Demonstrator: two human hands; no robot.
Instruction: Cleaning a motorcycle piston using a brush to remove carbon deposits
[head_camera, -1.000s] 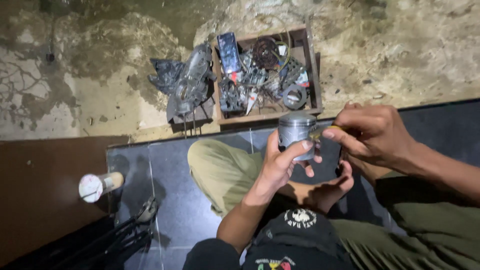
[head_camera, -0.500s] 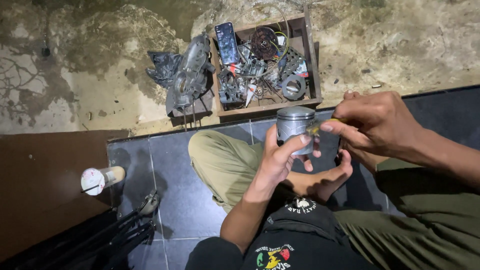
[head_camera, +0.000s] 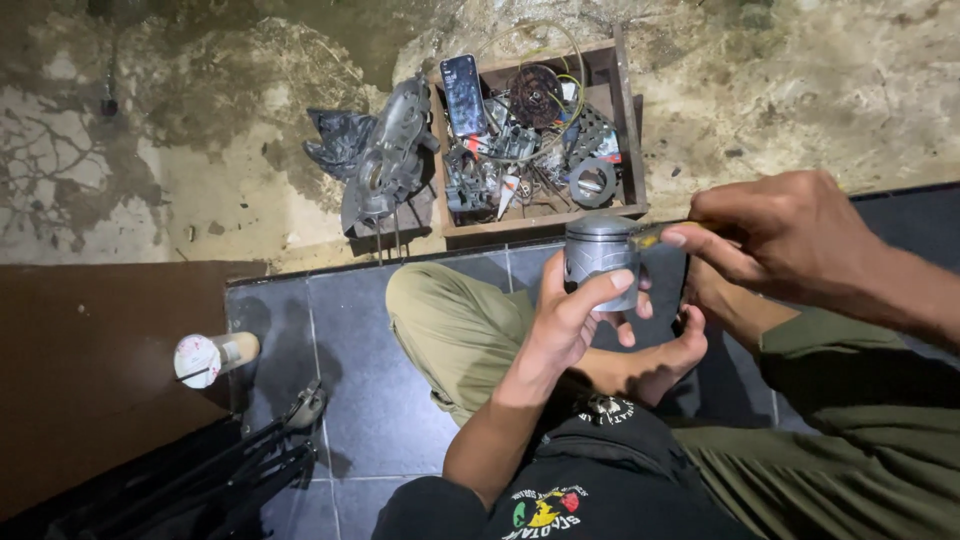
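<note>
My left hand (head_camera: 573, 318) grips a grey metal piston (head_camera: 600, 259), held upright over my lap. The thumb lies across its ringed side. My right hand (head_camera: 775, 235) pinches a thin tool with a yellowish tip (head_camera: 650, 236), and that tip touches the piston's upper right edge. I sit cross-legged in olive trousers (head_camera: 450, 330) on dark floor tiles, a bare foot (head_camera: 650, 365) below the piston.
A wooden box (head_camera: 628, 120) full of metal parts, wires and a phone stands on the rough concrete ahead. A grey engine cover (head_camera: 385, 160) and black plastic lie left of it. A white-capped bottle (head_camera: 212, 356) lies on the tiles at left, above a black tripod (head_camera: 250, 470).
My hands and the piston stayed together. The view shifted slightly, so the box and bottle sit a little lower and to the right in the picture.
</note>
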